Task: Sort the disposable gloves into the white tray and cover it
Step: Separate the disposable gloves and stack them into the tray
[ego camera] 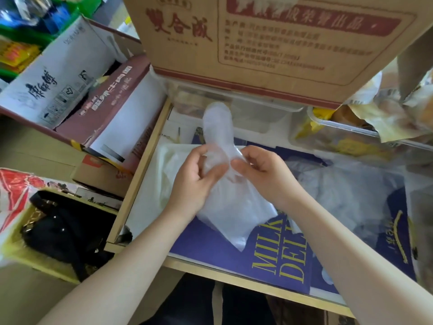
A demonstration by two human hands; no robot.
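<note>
Both hands, left hand (199,174) and right hand (260,172), pinch clear glove (225,202) mid-desk, fingers (236,164) curled; smooth it flat before traying.

Head view looks steeply down, close over a table (140,165), edges blurred.

Two bare hands are showing, the left hand (195,178) and the right hand (262,173). One translucent thin plastic glove (222,184) is sitting between them. One crumpled heap of clear plastic gloves (346,184) is lying to the right (its number cannot be told). Two clear plastic lidded containers (255,113) (339,134) are standing behind. One brown cardboard box with red print (257,43) is hanging above.
</note>
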